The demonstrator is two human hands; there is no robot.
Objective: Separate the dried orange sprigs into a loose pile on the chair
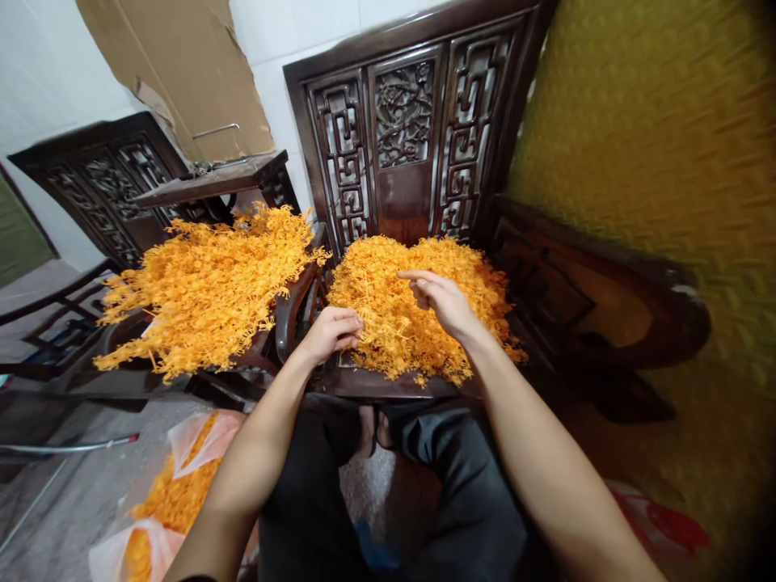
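A heap of orange artificial flower sprigs (412,323) covers the seat of a dark carved wooden chair (405,198) in front of me. At the heap's left front edge is my left hand (332,333), its fingers closed in a pinch beside a paler sprig. Whatever sits between those fingertips is too small to make out. Over the right half of the heap hovers my right hand (444,303). Its index finger points out to the left and the other fingers are half curled, with nothing visible in them.
More orange sprigs (206,291) are piled on a second dark chair to the left. Below it, a translucent plastic bag (200,440) holds more of them on the floor. Cardboard (187,73) leans on the wall behind a small wooden table (212,179). A yellow-green textured surface (655,162) rises at right.
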